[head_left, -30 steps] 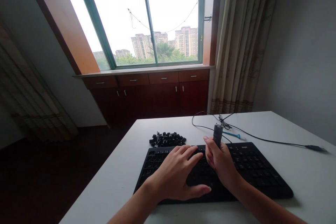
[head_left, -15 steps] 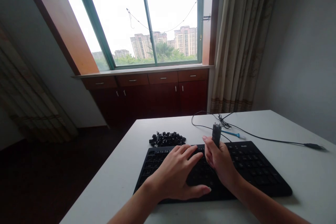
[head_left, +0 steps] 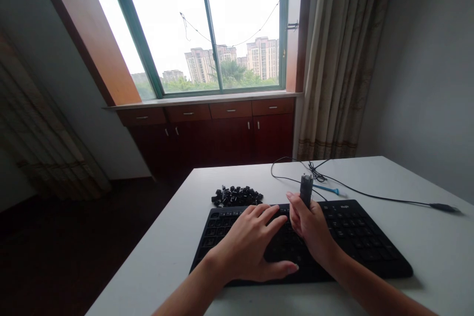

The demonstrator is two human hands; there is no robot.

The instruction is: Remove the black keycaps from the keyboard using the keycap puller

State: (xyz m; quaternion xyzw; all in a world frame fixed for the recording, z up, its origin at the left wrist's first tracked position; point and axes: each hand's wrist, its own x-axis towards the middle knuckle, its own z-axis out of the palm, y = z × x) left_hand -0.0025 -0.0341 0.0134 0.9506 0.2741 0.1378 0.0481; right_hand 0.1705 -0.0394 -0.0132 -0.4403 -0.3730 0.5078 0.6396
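Note:
A black keyboard [head_left: 385, 242] lies on the white table, its left part showing bare key sockets. My left hand [head_left: 255, 242] rests over the middle-left of it, fingers spread and thumb stretched out to the right. Wrapped in a fist, my right hand [head_left: 311, 227] grips what looks like a dark grey keycap puller [head_left: 306, 190], held upright over the keyboard. Two small prongs show at its top; its lower end is hidden by the hand. Behind the keyboard's left back edge sits a pile of loose black keycaps [head_left: 237, 196].
A thin blue tool [head_left: 326, 188] with a paler end lies behind the keyboard. The black cable [head_left: 370, 195] coils at the back and runs right to its USB plug [head_left: 444, 207]. The white table [head_left: 155, 256] ends at left, with a window and cabinets [head_left: 222, 138] beyond.
The view has shifted very slightly. Both hands and the keycap puller stay in the same place over the keyboard.

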